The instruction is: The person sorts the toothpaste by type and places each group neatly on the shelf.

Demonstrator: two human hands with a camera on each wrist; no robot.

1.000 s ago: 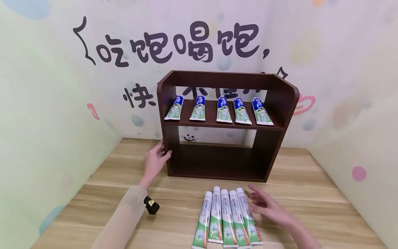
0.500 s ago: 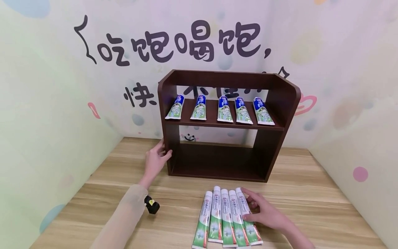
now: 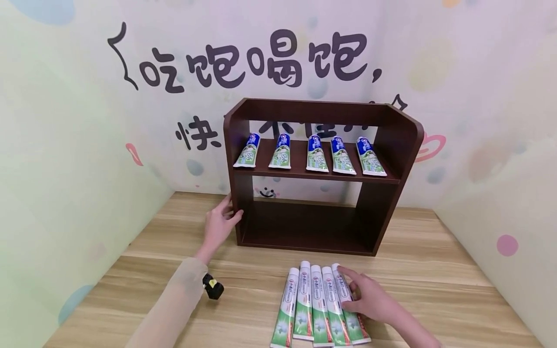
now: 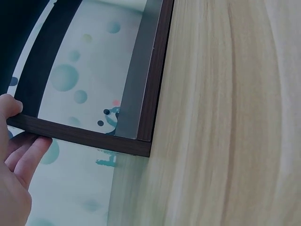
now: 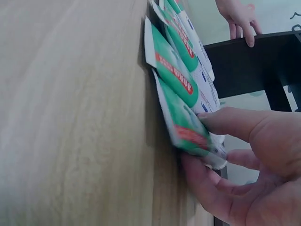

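Note:
My left hand (image 3: 217,227) grips the left side panel of a dark brown two-tier shelf (image 3: 311,176), thumb in front and fingers behind; the left wrist view shows the same grip. Several green-and-white toothpaste tubes (image 3: 303,304) lie side by side on the table, caps toward the shelf. At the right end of that row, my right hand (image 3: 370,297) pinches the outermost toothpaste tube (image 5: 186,127) between thumb and fingers. In the right wrist view the thumb is on the tube's inner edge and fingers curl round its outer side.
Several blue-and-green toothpaste tubes (image 3: 317,154) lie spaced out on the upper shelf board. The shelf stands on a wood-grain table (image 3: 417,261) before a printed wall (image 3: 152,125). A small black device (image 3: 213,286) sits at my left wrist.
My right hand has moved left onto the rightmost green-and-white toothpaste tube and closed its fingers and thumb round it. The left hand has kept its grip on the shelf.

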